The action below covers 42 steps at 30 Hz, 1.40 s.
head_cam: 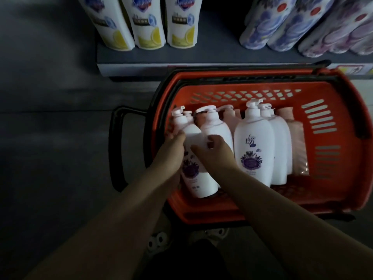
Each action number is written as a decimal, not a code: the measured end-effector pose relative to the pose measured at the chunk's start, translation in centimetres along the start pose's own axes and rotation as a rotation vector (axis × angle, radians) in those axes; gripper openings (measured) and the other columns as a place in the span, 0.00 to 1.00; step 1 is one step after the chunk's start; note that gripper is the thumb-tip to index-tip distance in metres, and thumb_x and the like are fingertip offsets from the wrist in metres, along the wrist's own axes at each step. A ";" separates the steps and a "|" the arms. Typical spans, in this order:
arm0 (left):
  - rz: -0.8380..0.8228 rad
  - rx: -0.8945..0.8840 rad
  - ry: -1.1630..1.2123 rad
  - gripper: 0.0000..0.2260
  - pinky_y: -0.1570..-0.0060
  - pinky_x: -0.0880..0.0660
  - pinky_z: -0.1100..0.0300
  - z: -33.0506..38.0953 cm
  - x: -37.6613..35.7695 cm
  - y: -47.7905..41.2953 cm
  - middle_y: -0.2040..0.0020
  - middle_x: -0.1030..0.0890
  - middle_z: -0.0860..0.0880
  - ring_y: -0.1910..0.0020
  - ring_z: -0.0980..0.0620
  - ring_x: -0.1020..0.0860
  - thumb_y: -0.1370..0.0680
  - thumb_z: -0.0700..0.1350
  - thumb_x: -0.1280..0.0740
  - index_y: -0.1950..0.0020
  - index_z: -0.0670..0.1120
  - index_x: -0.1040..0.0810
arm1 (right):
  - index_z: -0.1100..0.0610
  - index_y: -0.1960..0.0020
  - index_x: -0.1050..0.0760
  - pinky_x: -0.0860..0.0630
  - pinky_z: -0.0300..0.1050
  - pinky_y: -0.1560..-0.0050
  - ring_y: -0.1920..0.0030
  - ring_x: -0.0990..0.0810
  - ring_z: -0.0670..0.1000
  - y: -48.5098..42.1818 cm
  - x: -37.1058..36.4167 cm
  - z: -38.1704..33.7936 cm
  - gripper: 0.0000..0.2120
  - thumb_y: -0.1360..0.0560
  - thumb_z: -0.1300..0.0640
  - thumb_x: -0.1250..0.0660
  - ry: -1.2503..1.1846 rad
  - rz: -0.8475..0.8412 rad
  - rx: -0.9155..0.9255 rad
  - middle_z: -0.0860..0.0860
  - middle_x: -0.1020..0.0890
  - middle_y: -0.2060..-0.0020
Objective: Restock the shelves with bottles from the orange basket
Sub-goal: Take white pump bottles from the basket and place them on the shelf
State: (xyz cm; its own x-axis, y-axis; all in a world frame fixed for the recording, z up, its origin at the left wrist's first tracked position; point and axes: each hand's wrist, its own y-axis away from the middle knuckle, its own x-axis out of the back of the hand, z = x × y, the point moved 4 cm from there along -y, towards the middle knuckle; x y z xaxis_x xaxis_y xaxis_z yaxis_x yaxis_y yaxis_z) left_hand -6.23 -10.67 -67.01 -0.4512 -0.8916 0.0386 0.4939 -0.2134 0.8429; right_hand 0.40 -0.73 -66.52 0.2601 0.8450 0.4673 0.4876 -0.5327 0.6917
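Running across the top of the view, the grey shelf (201,57) carries three white lemon-label bottles (149,23) on its left and a cluster of floral-patterned bottles (302,27) on its right. The two groups are well apart. Just in front of the shelf, on the grey floor (50,138), sits the orange basket (341,98), with its black handle (115,150) sticking out to the left.

Inside the basket a row of pump bottles lies side by side, white ones with purple labels and some pink bottles (294,142) among them. Their long axes run from the near wall toward the far wall, pump heads pointing at the shelf and bases toward the person. I cannot tell whether they lie flat or lean. The biggest-looking white bottle (254,142) faces label-up near the middle.

The leftmost bottle (198,178) is tilted, its pump angled toward the basket's far left corner. The left hand (171,152) wraps its fingers round that bottle's left side below the shoulder. The right hand (216,154) lays its thumb across the same bottle's front, while its fingers curl against the second bottle (219,128) beside it. I cannot tell which of the two it actually grips.
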 end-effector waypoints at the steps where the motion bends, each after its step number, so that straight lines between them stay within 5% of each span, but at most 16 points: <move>1: 0.029 0.013 -0.018 0.35 0.40 0.26 0.46 -0.6 0.0 -0.5 0.39 0.21 0.43 0.43 0.43 0.21 0.34 0.65 0.39 0.31 0.50 0.29 | 0.58 0.38 0.26 0.23 0.51 0.50 0.48 0.21 0.54 -0.3 -0.2 0.1 0.20 0.28 0.50 0.30 0.052 -0.004 0.018 0.53 0.20 0.48; 4: 0.042 0.012 0.029 0.23 0.38 0.26 0.45 -1.6 -0.7 -1.4 0.37 0.23 0.43 0.41 0.43 0.23 0.23 0.47 0.39 0.28 0.47 0.33 | 0.58 0.48 0.22 0.22 0.49 0.58 0.55 0.19 0.56 -1.0 -0.6 -0.1 0.17 0.31 0.48 0.28 0.139 0.009 0.068 0.54 0.17 0.57; 9: -0.169 -0.039 0.226 0.24 0.42 0.25 0.41 -1.9 -0.8 -2.1 0.38 0.22 0.41 0.41 0.41 0.21 0.21 0.34 0.41 0.28 0.52 0.35 | 0.59 0.53 0.22 0.24 0.44 0.62 0.59 0.20 0.52 -1.4 0.4 -0.6 0.18 0.34 0.46 0.25 0.194 -0.071 0.070 0.51 0.19 0.62; 15: -0.346 0.087 0.108 0.15 0.56 0.22 0.50 -1.2 -1.2 -0.1 0.50 0.17 0.49 0.50 0.48 0.19 0.21 0.44 0.35 0.36 0.55 0.25 | 0.59 0.52 0.20 0.17 0.52 0.55 0.57 0.16 0.52 0.2 4.8 0.7 0.16 0.35 0.52 0.22 -0.089 -0.102 -0.060 0.53 0.16 0.57; 20: -0.491 0.055 0.097 0.18 0.49 0.25 0.38 0.4 -1.4 3.1 0.39 0.20 0.45 0.40 0.41 0.22 0.24 0.48 0.34 0.35 0.58 0.27 | 0.60 0.51 0.21 0.17 0.55 0.53 0.56 0.15 0.55 2.6 7.4 -1.3 0.13 0.32 0.56 0.24 -0.323 -0.163 -0.096 0.56 0.15 0.55; 24: -0.399 -0.020 0.080 0.08 0.65 0.22 0.56 4.4 -1.2 6.4 0.52 0.16 0.49 0.58 0.50 0.17 0.22 0.48 0.36 0.45 0.54 0.21 | 0.61 0.51 0.21 0.19 0.43 0.66 0.63 0.15 0.49 4.8 9.5 -4.4 0.10 0.29 0.57 0.27 -0.508 -0.214 -0.092 0.55 0.15 0.59; 27: -0.368 -0.076 0.089 0.10 0.61 0.21 0.55 7.7 -1.3 8.9 0.50 0.16 0.48 0.55 0.48 0.18 0.23 0.49 0.34 0.42 0.53 0.22 | 0.64 0.46 0.22 0.18 0.49 0.53 0.55 0.15 0.55 6.1 11.4 -7.0 0.17 0.29 0.54 0.27 -0.541 -0.213 -0.056 0.58 0.15 0.53; 30: -0.369 -0.126 0.103 0.10 0.55 0.22 0.52 11.0 -1.4 11.7 0.49 0.16 0.49 0.52 0.47 0.19 0.24 0.50 0.33 0.43 0.53 0.22 | 0.65 0.46 0.22 0.18 0.47 0.56 0.57 0.16 0.55 7.6 13.6 -10.2 0.16 0.28 0.56 0.28 -0.549 -0.209 0.009 0.60 0.15 0.53; 36: -0.348 -0.216 0.201 0.26 0.65 0.22 0.56 17.0 -1.1 16.1 0.44 0.17 0.45 0.51 0.47 0.18 0.34 0.51 0.30 0.37 0.49 0.24 | 0.64 0.47 0.21 0.21 0.57 0.49 0.54 0.17 0.58 10.4 17.2 -16.8 0.13 0.28 0.58 0.29 -0.536 -0.240 0.121 0.62 0.16 0.51; 38: -0.335 -0.228 0.227 0.24 0.63 0.22 0.56 19.0 -1.0 17.4 0.46 0.17 0.46 0.52 0.48 0.19 0.35 0.50 0.31 0.39 0.48 0.23 | 0.64 0.49 0.21 0.22 0.59 0.47 0.53 0.17 0.61 11.3 18.4 -18.8 0.12 0.28 0.57 0.29 -0.515 -0.248 0.159 0.62 0.16 0.52; 42: -0.336 -0.298 0.243 0.10 0.70 0.23 0.62 23.3 -0.8 19.8 0.56 0.17 0.49 0.63 0.52 0.18 0.25 0.45 0.33 0.45 0.50 0.23 | 0.62 0.48 0.21 0.18 0.48 0.56 0.59 0.16 0.55 12.7 20.5 -22.7 0.11 0.27 0.57 0.29 -0.530 -0.257 0.235 0.59 0.15 0.54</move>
State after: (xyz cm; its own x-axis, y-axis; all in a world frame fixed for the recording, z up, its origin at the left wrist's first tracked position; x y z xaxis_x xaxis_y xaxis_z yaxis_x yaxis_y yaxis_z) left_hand -13.47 -4.85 -37.86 -0.4532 -0.8136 -0.3643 0.5577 -0.5776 0.5961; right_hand -6.96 8.73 -35.65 0.4578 0.8859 -0.0752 0.7440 -0.3355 0.5778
